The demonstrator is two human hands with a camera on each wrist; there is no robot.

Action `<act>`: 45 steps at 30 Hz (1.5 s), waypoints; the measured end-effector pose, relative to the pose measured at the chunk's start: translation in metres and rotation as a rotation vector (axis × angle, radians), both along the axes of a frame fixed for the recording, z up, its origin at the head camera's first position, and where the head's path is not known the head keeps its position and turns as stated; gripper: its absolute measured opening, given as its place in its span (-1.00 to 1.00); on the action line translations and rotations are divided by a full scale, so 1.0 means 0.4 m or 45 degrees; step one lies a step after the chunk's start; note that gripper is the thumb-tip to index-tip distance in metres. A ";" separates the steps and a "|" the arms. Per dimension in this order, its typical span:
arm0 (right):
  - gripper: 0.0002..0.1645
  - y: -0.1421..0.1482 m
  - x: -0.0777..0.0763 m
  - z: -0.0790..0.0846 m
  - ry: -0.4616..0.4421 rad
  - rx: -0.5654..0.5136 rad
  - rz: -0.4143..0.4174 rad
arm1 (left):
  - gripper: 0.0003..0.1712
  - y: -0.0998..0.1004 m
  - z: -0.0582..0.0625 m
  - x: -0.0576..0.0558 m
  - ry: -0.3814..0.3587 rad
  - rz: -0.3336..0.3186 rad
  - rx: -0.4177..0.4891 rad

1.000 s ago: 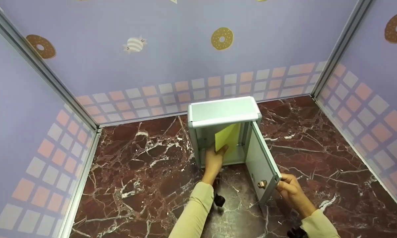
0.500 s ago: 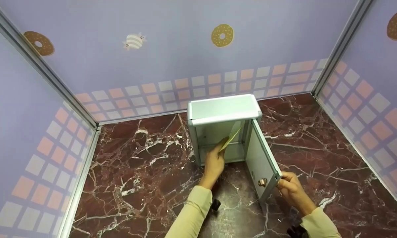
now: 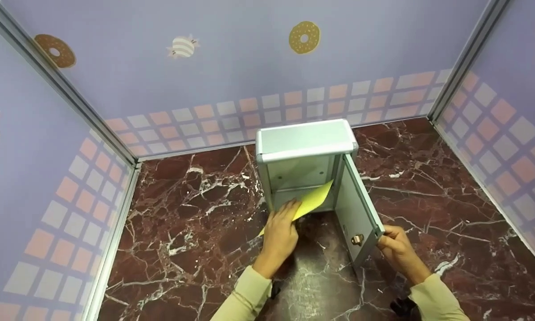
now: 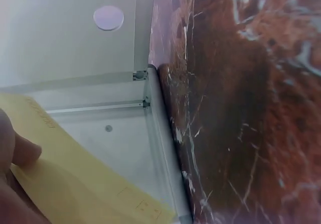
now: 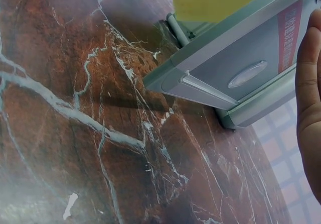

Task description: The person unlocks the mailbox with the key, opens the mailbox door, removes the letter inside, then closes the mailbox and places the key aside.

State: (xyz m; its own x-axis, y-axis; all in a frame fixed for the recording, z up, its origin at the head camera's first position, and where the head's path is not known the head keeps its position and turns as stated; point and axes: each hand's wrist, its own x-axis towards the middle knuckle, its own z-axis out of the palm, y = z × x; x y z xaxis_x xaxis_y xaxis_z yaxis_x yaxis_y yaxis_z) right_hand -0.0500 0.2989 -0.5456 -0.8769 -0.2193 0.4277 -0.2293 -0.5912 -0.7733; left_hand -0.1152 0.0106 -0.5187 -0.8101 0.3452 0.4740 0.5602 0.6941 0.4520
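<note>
A pale green metal box with silver edges stands upright, its front door swung out to the right. My left hand is just in front of the opening and pinches a yellow envelope. The envelope's far end overlaps the box's inside in the head view; faint printed squares show on it in the left wrist view. My right hand grips the free edge of the door, thumb on the near side. A brass-coloured lock sits on the door's inner face.
The box stands on a dark red marbled surface. Behind it rises a lilac wall with printed tiles and doughnuts, and side walls flank it. Red print and an oval mark show on the door's outer face.
My left hand has drawn back from inside the box toward the front, bringing the envelope with it and tilting it flatter. My right hand stays on the door, which keeps its angle.
</note>
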 end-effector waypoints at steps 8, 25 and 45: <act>-0.48 0.000 0.000 -0.004 0.006 0.008 0.009 | -0.38 -0.043 0.005 0.067 -0.053 0.009 -0.206; -0.47 0.002 0.000 0.006 -0.026 0.024 -0.002 | -0.34 -0.182 -0.080 0.100 -0.246 0.055 -0.403; -0.42 -0.003 0.004 0.001 -0.022 -0.018 0.008 | -0.31 -0.257 -0.126 0.050 -0.487 -0.110 -0.601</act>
State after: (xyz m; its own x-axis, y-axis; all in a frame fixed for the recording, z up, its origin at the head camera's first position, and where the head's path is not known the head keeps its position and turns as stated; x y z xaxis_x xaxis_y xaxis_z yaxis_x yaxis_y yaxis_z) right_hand -0.0483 0.2976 -0.5454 -0.8829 -0.2186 0.4157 -0.2125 -0.6034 -0.7686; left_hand -0.0953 -0.0920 -0.5690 -0.8521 0.5193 -0.0649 0.4825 0.8277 0.2866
